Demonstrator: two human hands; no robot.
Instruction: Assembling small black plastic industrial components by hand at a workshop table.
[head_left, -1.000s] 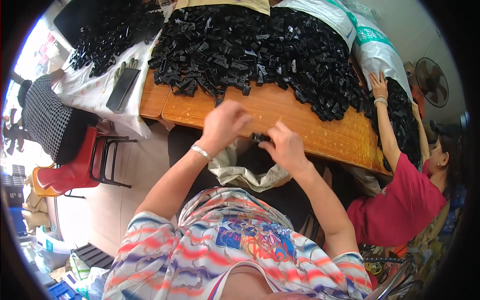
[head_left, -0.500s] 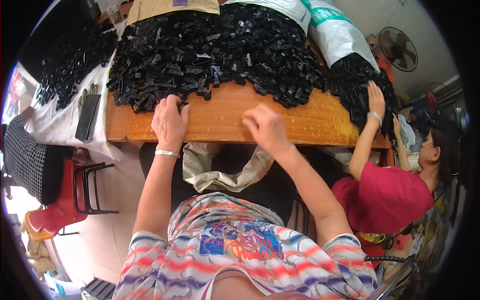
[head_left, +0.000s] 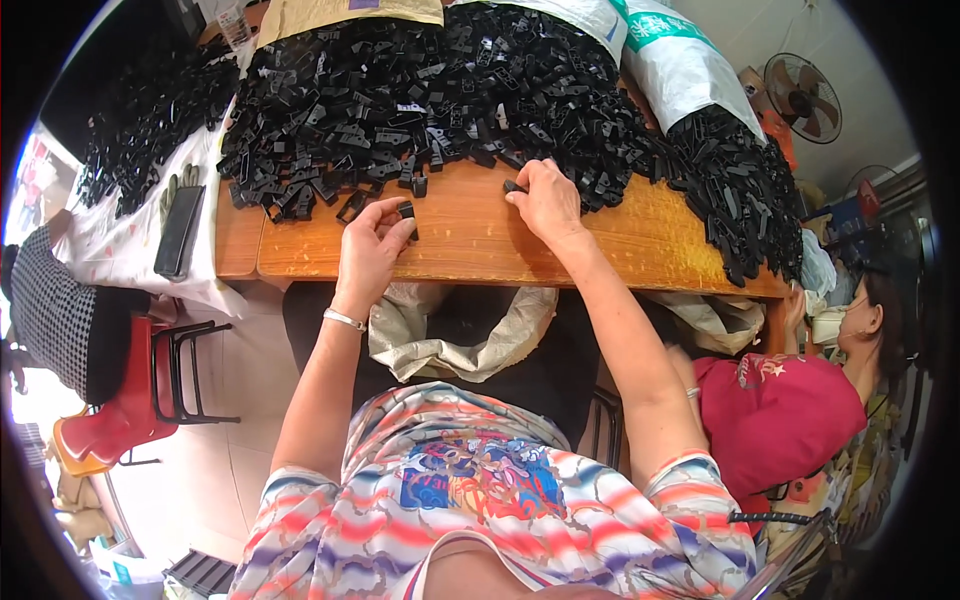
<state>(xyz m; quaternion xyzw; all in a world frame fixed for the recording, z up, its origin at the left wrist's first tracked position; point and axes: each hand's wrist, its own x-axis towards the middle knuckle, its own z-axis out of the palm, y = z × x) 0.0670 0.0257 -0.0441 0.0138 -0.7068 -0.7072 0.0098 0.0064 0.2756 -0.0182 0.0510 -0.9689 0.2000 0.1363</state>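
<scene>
A small black plastic part (head_left: pixel 407 212) is pinched between the thumb and fingers of my left hand (head_left: pixel 372 250), just over the near part of the wooden table (head_left: pixel 470 225). My right hand (head_left: pixel 549 203) grips another black plastic part (head_left: pixel 513 187) by the front edge of the big heap of black plastic parts (head_left: pixel 370 110). The exact shape of both held parts is partly covered by my fingers. A loose black part (head_left: pixel 351 207) lies close to my left fingers. On my lap, below the table edge, an open whitish sack (head_left: pixel 440 362) hangs.
Sacks spill parts at the back, among them a white and green one (head_left: pixel 690 70). To the right sits a co-worker in a red shirt (head_left: pixel 790 410) beside another heap (head_left: pixel 735 200). Leftward are a dark phone-like case (head_left: pixel 180 232), a red chair (head_left: pixel 125 385) and another person's checked sleeve (head_left: pixel 50 320).
My left hand has shifted right and now holds a black part. My right hand has reached forward to the heap's edge and grips a part. The co-worker's arm has drawn back from their heap.
</scene>
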